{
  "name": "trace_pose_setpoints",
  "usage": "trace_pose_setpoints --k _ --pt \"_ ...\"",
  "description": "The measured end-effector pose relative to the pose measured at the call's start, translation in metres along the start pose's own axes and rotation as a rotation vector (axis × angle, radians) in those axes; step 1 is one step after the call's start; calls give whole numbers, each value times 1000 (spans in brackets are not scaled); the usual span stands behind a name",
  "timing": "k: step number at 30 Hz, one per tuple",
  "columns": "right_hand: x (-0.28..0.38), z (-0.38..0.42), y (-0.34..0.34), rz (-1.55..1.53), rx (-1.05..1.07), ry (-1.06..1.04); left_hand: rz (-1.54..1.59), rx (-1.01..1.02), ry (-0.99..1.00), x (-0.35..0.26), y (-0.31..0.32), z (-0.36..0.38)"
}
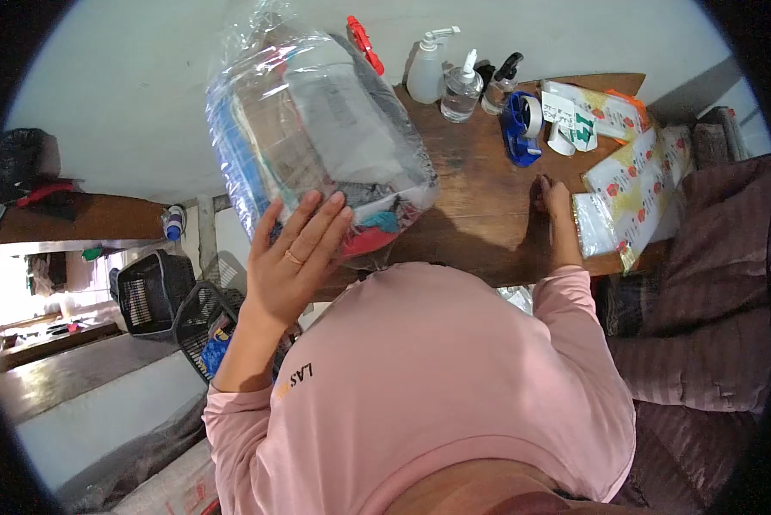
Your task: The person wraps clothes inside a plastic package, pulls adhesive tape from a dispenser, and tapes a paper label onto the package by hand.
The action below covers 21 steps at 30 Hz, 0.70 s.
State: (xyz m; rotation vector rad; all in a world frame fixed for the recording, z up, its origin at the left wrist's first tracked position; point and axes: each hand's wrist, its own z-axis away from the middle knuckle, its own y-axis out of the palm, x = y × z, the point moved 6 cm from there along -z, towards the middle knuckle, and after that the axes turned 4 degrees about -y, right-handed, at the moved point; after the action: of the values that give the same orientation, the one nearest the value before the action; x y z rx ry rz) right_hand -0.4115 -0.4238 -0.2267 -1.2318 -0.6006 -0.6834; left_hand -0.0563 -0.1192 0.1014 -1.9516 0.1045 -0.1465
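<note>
A large clear plastic bag (342, 112) packed with folded cloth items stands at the left part of the wooden table (480, 215). My left hand (299, 249) lies flat against its lower front, fingers spread, a ring on one finger. Over at the right, my right hand (554, 197) is on the table with its fingers curled; whether anything is inside them is hidden. Just beside it are patterned plastic packets (630, 193), and a blue tape dispenser (519, 129) stands farther back.
Bottles (462, 90) line the wall behind the table, with a red object (365, 45) near the bag's top. Black baskets (151, 292) are at the left. Dark striped fabric (711, 283) covers something at the right.
</note>
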Motion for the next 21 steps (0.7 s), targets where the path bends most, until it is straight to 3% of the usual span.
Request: trace_pose_setpoints --k 2,5,8,11,15,21 --pt "13 18 -6 -374 43 172 5 -4 -6 1 -2 -2" --pt "79 58 -18 -757 253 60 35 20 -8 1 -3 0" --pt "183 131 -28 -842 403 -89 35 15 31 0 -6 -1" --pt "267 202 -22 -857 669 -294 34 -14 93 0 -7 -1" --pt "333 265 -2 -661 802 -446 44 -58 150 6 -3 2" --pt "362 280 33 -594 775 -422 153 -186 234 13 4 8"
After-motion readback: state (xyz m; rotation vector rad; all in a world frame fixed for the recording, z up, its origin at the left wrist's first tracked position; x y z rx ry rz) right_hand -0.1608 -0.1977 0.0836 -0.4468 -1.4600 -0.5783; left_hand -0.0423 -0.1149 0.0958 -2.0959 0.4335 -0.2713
